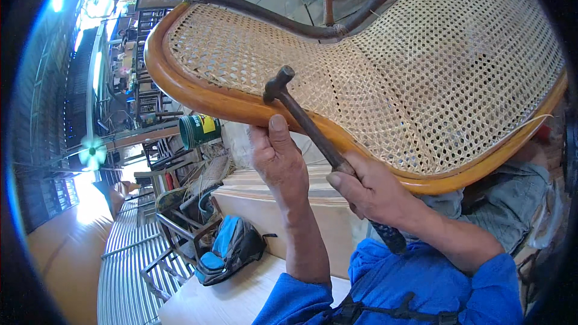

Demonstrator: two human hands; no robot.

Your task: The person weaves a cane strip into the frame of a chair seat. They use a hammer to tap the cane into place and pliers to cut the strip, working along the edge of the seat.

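A curved piece of cane-webbed furniture, like a chair's seat and back, fills the upper right. Its woven cane [415, 54] is bordered by a glossy orange-brown rattan frame [198, 97]. My right hand [376, 189] is wrapped round the handle of a small hammer [310, 129]. The hammer slants up and left, its metal head over the inner edge of the frame, where the cane meets it. Just below the head, my left hand [280, 159] grips the frame's outer edge, thumb in front. The other fingers are partly hidden.
Dark poles [259, 12] cross behind the cane at the top. Below left, a blue and grey backpack [232, 250] lies on a pale board [253, 292]. A green bucket [198, 131], stacked furniture frames and a fan [92, 151] stand farther left. Grey cloth [506, 198] lies under the frame at right.
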